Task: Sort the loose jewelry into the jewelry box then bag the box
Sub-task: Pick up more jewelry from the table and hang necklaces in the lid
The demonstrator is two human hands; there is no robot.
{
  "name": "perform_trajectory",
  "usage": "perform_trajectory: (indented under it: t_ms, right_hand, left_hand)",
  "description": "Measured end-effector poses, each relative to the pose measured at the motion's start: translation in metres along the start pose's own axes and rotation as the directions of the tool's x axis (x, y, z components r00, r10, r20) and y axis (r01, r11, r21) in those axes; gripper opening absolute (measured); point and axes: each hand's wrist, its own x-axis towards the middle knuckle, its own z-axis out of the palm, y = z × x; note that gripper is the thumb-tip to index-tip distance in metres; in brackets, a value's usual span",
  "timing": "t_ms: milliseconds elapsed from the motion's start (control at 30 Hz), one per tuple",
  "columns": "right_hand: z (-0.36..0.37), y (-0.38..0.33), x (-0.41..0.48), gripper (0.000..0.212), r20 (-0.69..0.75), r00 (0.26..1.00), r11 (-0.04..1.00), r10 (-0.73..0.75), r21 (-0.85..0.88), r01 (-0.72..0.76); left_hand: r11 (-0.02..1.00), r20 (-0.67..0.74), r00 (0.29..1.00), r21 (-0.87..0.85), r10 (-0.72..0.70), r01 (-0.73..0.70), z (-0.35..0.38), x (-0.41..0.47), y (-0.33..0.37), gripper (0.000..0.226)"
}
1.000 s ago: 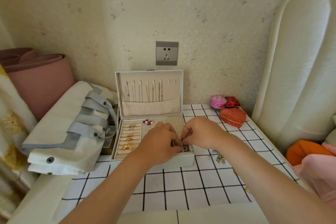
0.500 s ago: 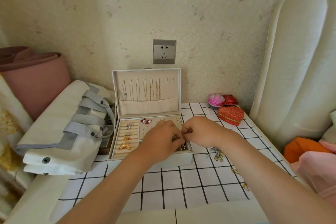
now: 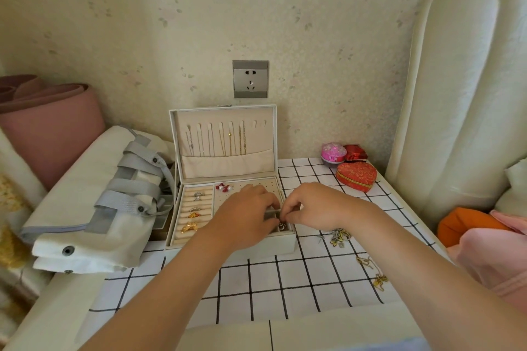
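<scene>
from my end of the feed, the jewelry box (image 3: 231,246) sits open on the checked tablecloth (image 3: 285,279), its lid (image 3: 265,134) standing upright just under the wall socket (image 3: 250,79). both hands are over the right half of the box. the left hand (image 3: 245,214) comes in from the lower left with its fingers curled down. the right hand (image 3: 316,206) faces it, fingers curled too, and their fingertips meet above the small front-right compartments. i cannot tell whether either hand has hold of anything there (the knuckles hide the tips, and only a thin pale strip shows between them). a small dark sparkly piece (image 3: 282,226) shows in the front-right compartment just under the right hand's fingertips. i cannot say if it lies free or hangs from them.

in the box's left section, rings (image 3: 198,194) and a gold butterfly piece (image 3: 190,226) sit in the ring rolls. red and pearl earrings (image 3: 224,187) sit on the perforated pad behind the left hand. thin necklaces (image 3: 229,139) hang inside the lid. loose jewelry (image 3: 339,234) lies in a tangle on the cloth just right of the box, with more gold bits (image 3: 379,282) nearer me by the cloth's right edge. the white bag (image 3: 85,208) with grey straps lies folded just left of the box. a red heart-shaped box (image 3: 356,177), a pink round tin (image 3: 333,152) and a small red box (image 3: 355,152) stand at the back right corner.
</scene>
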Motion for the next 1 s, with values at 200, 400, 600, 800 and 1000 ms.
perform_trajectory:
  t_ms: [200,400,600,800,1000]
  right_hand:
    - [-0.020,0.031,-0.029,0.012,-0.119,0.991,0.994,0.067,0.090,-0.057]
    - [-0.026,0.062,-0.066,0.012,0.026,0.984,0.980,0.178,0.084,-0.179]
    - [-0.018,0.088,-0.086,0.018,0.195,0.921,0.941,0.337,-0.047,-0.335]
    - [-0.003,0.105,-0.094,0.021,0.186,0.916,0.934,0.355,-0.032,-0.355]
    - [-0.001,0.111,-0.095,0.011,0.138,0.938,0.945,0.319,0.024,-0.325]
  left_hand:
    - [0.998,-0.077,0.996,-0.038,0.056,-0.059,0.001,0.017,0.030,0.031]
    - [0.983,-0.004,0.984,-0.054,0.178,-0.178,0.020,0.027,0.076,0.023]
    - [0.959,0.144,0.949,-0.087,0.279,-0.269,0.055,0.024,0.113,0.027]
    - [0.937,0.181,0.919,-0.072,0.349,-0.341,0.079,0.022,0.120,0.036]
    - [0.937,0.168,0.927,0.040,0.335,-0.346,0.075,0.027,0.115,0.025]
